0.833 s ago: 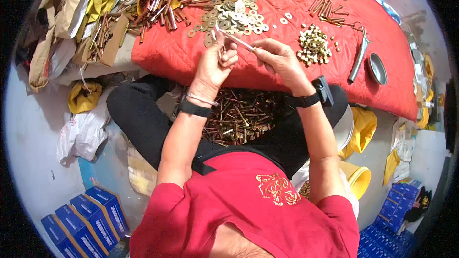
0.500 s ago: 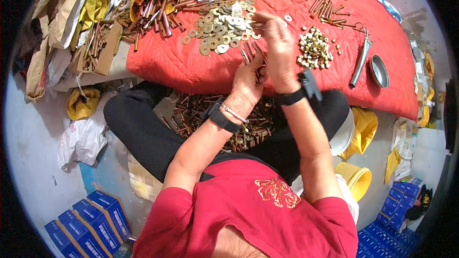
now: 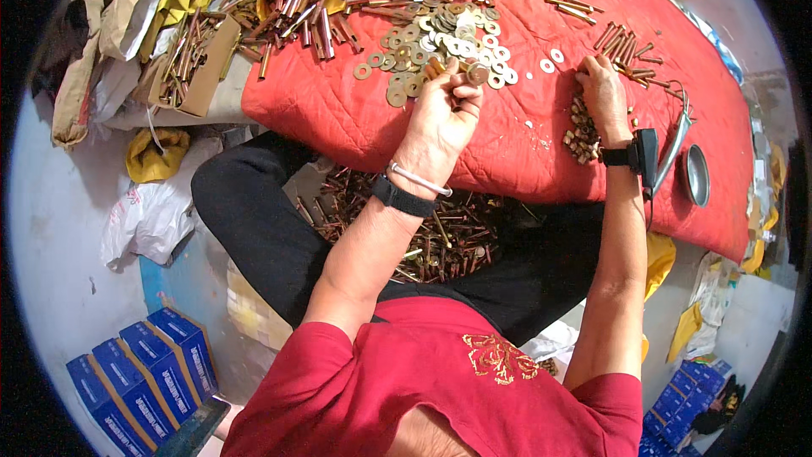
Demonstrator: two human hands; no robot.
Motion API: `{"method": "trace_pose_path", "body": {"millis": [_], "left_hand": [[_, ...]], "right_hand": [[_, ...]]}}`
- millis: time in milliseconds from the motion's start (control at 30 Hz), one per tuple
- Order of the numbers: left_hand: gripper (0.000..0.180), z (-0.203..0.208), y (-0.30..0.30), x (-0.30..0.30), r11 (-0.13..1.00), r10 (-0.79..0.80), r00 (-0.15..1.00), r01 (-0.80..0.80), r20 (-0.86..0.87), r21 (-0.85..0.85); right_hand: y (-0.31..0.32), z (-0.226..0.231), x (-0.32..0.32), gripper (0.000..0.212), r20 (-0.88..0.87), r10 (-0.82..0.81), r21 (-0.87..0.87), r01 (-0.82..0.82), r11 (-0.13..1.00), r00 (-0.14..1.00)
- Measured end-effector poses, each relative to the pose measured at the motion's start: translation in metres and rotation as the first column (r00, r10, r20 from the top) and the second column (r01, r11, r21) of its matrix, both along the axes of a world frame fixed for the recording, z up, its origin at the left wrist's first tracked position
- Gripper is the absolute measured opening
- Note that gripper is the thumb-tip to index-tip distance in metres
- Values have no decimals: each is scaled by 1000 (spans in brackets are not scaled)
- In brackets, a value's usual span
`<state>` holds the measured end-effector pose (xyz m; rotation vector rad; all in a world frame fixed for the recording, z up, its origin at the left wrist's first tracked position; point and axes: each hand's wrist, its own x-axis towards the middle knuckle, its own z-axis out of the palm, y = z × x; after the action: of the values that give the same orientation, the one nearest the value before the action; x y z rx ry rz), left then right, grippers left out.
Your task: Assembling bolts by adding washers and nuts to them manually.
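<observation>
My left hand (image 3: 446,110) is closed round a few slim metal bolts (image 3: 436,68), most of their length hidden by the fingers. A round brass-coloured end (image 3: 478,74) shows beside the thumb; whether it is a washer or a bolt head I cannot tell. Just behind this hand lies a spread heap of flat washers (image 3: 414,51). Over the far side of a pile of brass nuts (image 3: 582,140), my right hand (image 3: 606,97) is bent down with its fingers together. Its fingertips are partly hidden, and what they pinch cannot be made out.
A red quilted cover (image 3: 516,140) bears everything. Metal tubes (image 3: 326,13) heap up at the far left, beside a cardboard box (image 3: 207,68) of more. Loose bolts (image 3: 622,46), a metal hand tool (image 3: 672,148) and a small bowl (image 3: 697,176) lie right. Many bolts (image 3: 431,241) fill my lap.
My right hand has left its place beside the left hand and moved right onto the nut pile. My left hand, still closed, has turned, and the round end now shows at its thumb.
</observation>
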<state>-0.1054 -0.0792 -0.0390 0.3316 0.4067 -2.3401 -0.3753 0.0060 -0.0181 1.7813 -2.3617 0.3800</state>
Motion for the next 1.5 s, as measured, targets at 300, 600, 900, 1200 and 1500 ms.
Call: {"method": "trace_pose_path", "body": {"millis": [300, 600, 900, 1200, 1500], "left_hand": [[14, 16, 23, 16, 960, 78, 940, 18, 332, -278], [21, 54, 43, 36, 956, 26, 867, 124, 498, -265], [25, 35, 51, 75, 741, -188, 913, 373, 361, -559], [22, 41, 55, 84, 646, -359, 858, 513, 368, -566], [24, 41, 50, 90, 531, -335, 803, 594, 494, -605]], "right_hand": [[22, 47, 133, 10, 934, 323, -311, -95, 946, 154], [37, 64, 185, 8, 937, 348, -336, -221, 916, 20], [30, 58, 164, 10, 894, 419, -422, -12, 906, 157], [40, 60, 165, 13, 865, 497, -479, -182, 859, 71], [50, 67, 158, 8, 930, 352, -308, -295, 904, 109]]}}
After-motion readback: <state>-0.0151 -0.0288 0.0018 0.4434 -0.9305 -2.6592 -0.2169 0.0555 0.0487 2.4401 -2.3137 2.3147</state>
